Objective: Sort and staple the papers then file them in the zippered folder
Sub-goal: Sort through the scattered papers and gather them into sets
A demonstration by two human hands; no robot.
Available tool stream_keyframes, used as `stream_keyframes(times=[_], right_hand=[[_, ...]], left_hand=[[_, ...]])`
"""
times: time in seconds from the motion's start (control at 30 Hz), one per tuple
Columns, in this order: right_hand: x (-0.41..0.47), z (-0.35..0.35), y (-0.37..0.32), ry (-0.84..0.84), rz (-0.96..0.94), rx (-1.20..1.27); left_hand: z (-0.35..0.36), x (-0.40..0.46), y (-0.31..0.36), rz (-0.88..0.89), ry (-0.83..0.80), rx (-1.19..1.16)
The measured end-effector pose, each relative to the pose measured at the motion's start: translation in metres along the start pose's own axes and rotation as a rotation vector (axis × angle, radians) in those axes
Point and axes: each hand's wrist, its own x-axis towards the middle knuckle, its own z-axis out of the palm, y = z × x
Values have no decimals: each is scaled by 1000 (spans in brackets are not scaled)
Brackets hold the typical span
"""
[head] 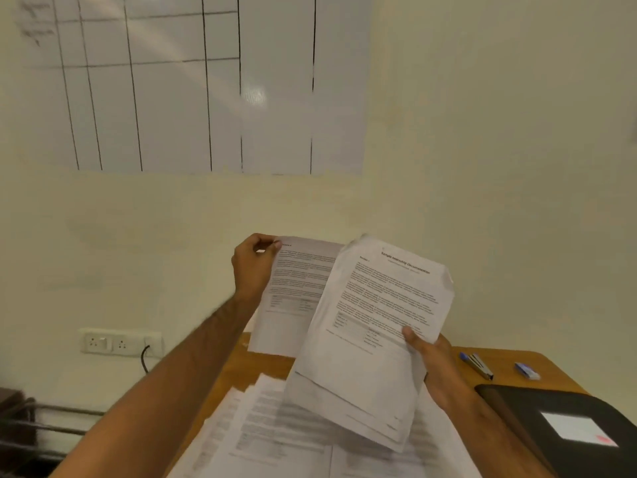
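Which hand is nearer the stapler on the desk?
Right. The right hand holds a sheet just left of the stapler; the left hand pinches another sheet, raised far to its left.

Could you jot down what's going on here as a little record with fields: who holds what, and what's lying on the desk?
left hand: pinches the top corner of the back sheet, held up
right hand: holds the front sheets at their lower right edge
loose papers: spread on the desk, under the raised sheets
stapler: on the desk, right of the hands
small blue box: right of the stapler
folder: black, lying shut at the desk's right
stapling: not yet begun
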Motion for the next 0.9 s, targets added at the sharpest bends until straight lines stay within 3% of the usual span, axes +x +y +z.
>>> stream_keyframes(times=[0.23,0.5,0.6,0.8,0.9], right_hand=[[13,18,-71,-113,-53,142],[2,26,-115,-284,-92,184],[-1,29,-123,-258,-121,117],[-7,31,-128,-53,-177,-5],[-15,27,-127,-152,-138,34]], left_hand=[[-2,29,86,95,-51,-120],[-3,14,114,27,-76,-257],[0,11,119,34,-65,-277],[13,-6,127,27,-42,-248],[20,-16,125,6,-65,-226]])
